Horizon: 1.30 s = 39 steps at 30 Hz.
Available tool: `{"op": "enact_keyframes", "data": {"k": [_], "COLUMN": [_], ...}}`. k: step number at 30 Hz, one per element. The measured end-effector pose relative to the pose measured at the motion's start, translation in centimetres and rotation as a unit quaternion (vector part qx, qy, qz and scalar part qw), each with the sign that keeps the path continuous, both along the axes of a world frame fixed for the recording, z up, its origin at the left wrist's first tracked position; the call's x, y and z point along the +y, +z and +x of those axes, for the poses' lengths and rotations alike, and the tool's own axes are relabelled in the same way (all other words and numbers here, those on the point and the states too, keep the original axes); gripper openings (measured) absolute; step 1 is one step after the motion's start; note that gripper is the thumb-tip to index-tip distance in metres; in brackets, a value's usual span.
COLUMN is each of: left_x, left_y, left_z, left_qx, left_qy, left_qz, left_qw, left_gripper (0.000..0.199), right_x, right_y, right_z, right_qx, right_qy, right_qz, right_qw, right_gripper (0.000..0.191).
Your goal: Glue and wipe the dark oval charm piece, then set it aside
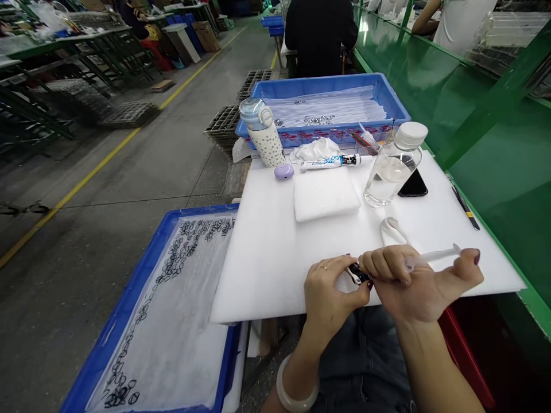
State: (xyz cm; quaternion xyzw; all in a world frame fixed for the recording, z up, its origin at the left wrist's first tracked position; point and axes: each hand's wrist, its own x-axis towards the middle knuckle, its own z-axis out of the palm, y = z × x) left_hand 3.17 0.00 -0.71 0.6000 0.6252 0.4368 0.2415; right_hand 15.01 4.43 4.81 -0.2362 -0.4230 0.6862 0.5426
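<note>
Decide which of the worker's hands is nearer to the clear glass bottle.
Right. The right hand, holding a clear syringe, lies just below the clear glass bottle; the left hand sits further left, pinching a small black part.

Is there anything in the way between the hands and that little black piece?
No, nothing is. The left hand pinches the little black piece by its fingertips, and the right hand touches it from the other side while holding a clear syringe. Both hands meet above the white board.
</note>
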Motion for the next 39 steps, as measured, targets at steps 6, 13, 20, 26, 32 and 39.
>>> {"op": "enact_keyframes", "data": {"k": [6,13,20,26,32,39], "left_x": [0.04,0.03,0.07,0.11,0.03,0.07], "left_y": [-0.07,-0.01,-0.21,-0.41,-0.42,-0.55], "left_z": [0.05,0.01,0.02,0.12,-0.02,-0.01], "left_qx": [0.002,0.0,-0.001,-0.003,0.002,0.016], "left_qy": [0.008,0.0,-0.001,0.001,0.002,0.002], "left_qz": [0.002,0.0,0.013,0.025,0.029,0.04], "left_qw": [1.0,1.0,1.0,1.0,1.0,0.999], "left_gripper": [0.034,0.034,0.034,0.035,0.037,0.037], "right_x": [-0.11,-0.31,-0.34,-0.38,-0.22,-0.93], "right_y": [0.13,0.18,0.05,0.1,0.09,0.62], "right_z": [-0.05,-0.24,-0.28,-0.29,-0.28,0.01], "right_qx": [-0.005,-0.002,0.019,0.023,0.02,-0.014], "right_qy": [-0.003,-0.024,-0.031,-0.038,-0.05,-0.069], "right_qz": [-0.002,0.002,0.006,0.017,0.018,0.037], "right_qw": [1.0,1.0,0.999,0.999,0.998,0.997], "right_gripper": [0.074,0.074,0.073,0.073,0.073,0.073]}}
